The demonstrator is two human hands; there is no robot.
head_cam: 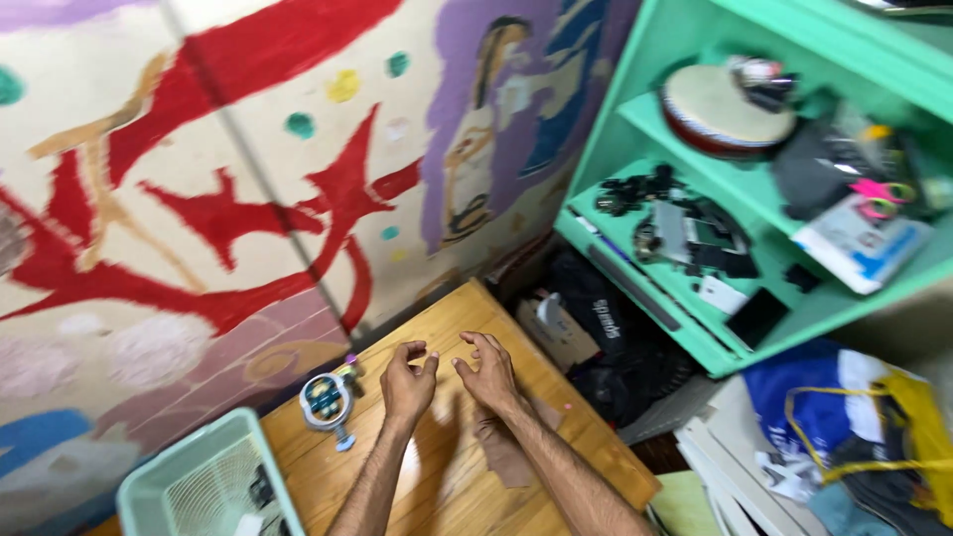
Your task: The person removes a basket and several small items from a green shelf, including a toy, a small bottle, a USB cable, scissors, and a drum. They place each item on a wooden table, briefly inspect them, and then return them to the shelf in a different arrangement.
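Wooden table [556, 397], left hand [407, 382] and right hand [488, 372] side by side, both grips released, round toy [326, 399] near left

Bare hands hover over a smooth, matt wooden table [476, 476]; beside them, a glossy plastic toy [328, 399] and pale green plastic basket [159, 476].

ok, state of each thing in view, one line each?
left hand: above the wooden table, fingers curled, holding nothing
right hand: beside it, fingers bent, holding nothing
round toy: lying flat on the table
pale green basket: upright at the table's edge
hand drum: tilted on the green shelf
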